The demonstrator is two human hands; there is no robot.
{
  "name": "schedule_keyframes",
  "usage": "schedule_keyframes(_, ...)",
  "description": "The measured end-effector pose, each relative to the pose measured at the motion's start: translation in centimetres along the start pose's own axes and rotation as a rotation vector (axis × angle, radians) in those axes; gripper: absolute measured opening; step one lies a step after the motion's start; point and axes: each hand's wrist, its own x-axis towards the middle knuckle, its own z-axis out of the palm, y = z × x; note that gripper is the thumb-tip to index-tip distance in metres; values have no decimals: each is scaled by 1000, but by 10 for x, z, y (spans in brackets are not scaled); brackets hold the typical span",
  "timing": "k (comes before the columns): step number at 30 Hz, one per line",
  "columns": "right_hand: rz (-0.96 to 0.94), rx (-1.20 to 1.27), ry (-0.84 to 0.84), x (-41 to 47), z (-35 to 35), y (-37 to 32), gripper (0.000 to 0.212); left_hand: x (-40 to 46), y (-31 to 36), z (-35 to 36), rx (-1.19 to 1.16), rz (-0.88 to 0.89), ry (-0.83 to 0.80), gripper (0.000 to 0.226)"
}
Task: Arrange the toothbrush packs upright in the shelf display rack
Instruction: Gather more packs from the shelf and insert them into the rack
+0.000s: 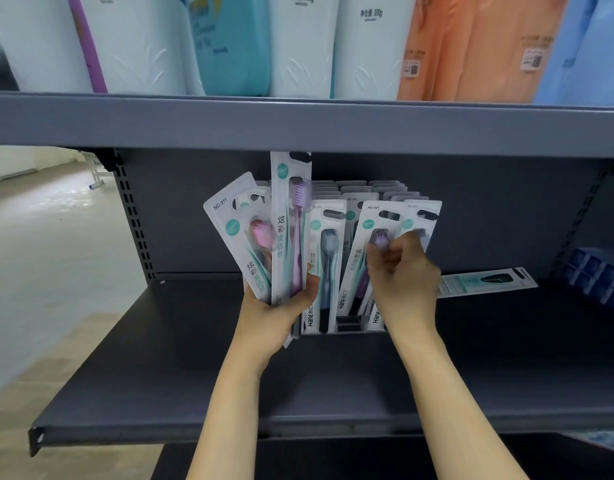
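Head view: the left hand [281, 306] grips a fanned bunch of toothbrush packs [274, 237] as stock for the display rack [347, 323], mid-shelf toward the back edge. The right hand [400, 271] pinches a purple pack [362, 258] leaning in the rack, apparently to straighten it; one stray pack [485, 282] lies flat on the shelf [194, 375] further right.

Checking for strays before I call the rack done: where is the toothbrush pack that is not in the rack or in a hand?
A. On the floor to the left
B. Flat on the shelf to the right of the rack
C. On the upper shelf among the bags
B: the stray pack lies flat on the grey shelf, right of the display rack and beyond the right hand.
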Motion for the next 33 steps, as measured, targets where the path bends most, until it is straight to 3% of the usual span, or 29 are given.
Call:
schedule_keyframes(16,40,-61,-104,17,5,-2,17,4,-3,3,18,-17,0,42)
schedule_keyframes(24,8,-157,-155,18,12,1,18,7,-2,3,17,-3,-14,33)
schedule_keyframes(30,10,-218,-102,13,22,1,16,6,-5,4,27,-27,-22,37)
schedule_keyframes(33,54,-232,-218,21,14,-2,16,4,-3,5,17,-64,-62,33)
